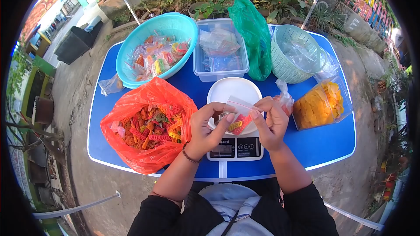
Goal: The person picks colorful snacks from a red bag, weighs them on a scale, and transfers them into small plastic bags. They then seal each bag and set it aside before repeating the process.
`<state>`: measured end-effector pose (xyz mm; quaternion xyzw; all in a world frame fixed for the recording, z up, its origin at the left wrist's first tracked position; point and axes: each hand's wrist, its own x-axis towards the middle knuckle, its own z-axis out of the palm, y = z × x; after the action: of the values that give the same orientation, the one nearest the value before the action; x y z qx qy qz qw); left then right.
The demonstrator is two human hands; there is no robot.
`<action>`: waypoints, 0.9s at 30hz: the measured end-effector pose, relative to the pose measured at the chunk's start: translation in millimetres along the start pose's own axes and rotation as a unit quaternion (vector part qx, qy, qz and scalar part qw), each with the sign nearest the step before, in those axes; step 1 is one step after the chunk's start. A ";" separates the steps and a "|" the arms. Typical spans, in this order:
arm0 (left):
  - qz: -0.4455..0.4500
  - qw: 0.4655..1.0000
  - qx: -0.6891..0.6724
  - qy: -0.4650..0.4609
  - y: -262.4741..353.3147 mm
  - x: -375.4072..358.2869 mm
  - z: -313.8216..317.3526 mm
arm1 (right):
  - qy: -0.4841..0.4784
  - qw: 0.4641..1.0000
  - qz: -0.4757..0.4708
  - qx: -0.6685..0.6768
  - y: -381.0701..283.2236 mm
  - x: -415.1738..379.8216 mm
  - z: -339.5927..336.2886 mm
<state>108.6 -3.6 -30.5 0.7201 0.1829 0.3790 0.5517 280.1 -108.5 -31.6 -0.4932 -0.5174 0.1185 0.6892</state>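
Observation:
A small clear zip bag [239,120] with red and yellow snack pieces inside is held above the white plate of a kitchen scale [235,148]. My left hand [212,126] pinches the bag's left side, fingers closed. At its upper right, my right hand [271,122] grips the bag between thumb and fingers. Left of my hands, an open red plastic bag [148,159] holds many colourful snack pieces. The round white plate [227,88] lies under and behind the small bag.
On the blue table [197,166] stand a turquoise basin [127,76] of packed bags, a clear tub [221,76] of plastic bags, a green bag [253,39], a pale green basket [282,67], a knotted bag [285,98] and a container of orange chips [315,107].

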 end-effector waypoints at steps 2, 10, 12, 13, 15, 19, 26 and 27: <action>0.010 1.000 0.001 -0.017 -1.4 0.4 -2.2 | -0.011 1.000 -0.002 -0.008 1.9 0.3 -3.6; 0.019 0.998 -0.051 0.010 -6.1 4.5 7.0 | 0.015 0.981 0.121 0.154 -0.8 3.6 0.1; -0.028 0.993 -0.117 0.015 -0.6 4.8 9.0 | 0.011 0.975 0.121 0.187 -10.1 7.0 13.5; -0.052 0.987 -0.149 0.018 1.4 4.7 9.3 | 0.000 0.976 0.124 0.179 -9.1 5.8 13.3; -0.058 0.987 -0.150 0.030 -1.0 4.8 9.2 | -0.024 0.978 0.130 0.163 -4.0 1.5 12.5; -0.008 0.986 -0.163 0.031 -1.5 6.9 9.4 | 0.004 0.985 0.087 0.151 4.0 -3.3 11.6; 0.003 0.983 -0.169 0.065 -6.8 7.3 11.6 | -0.010 0.995 0.052 0.081 8.2 -5.6 6.2; 0.007 0.983 -0.170 0.068 -5.9 7.3 12.5 | -0.015 0.996 0.047 0.068 5.9 -4.1 6.3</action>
<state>123.5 -4.9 -34.8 0.5897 0.1480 0.4563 0.6498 275.1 -104.9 -39.0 -0.4669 -0.4947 0.1931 0.7071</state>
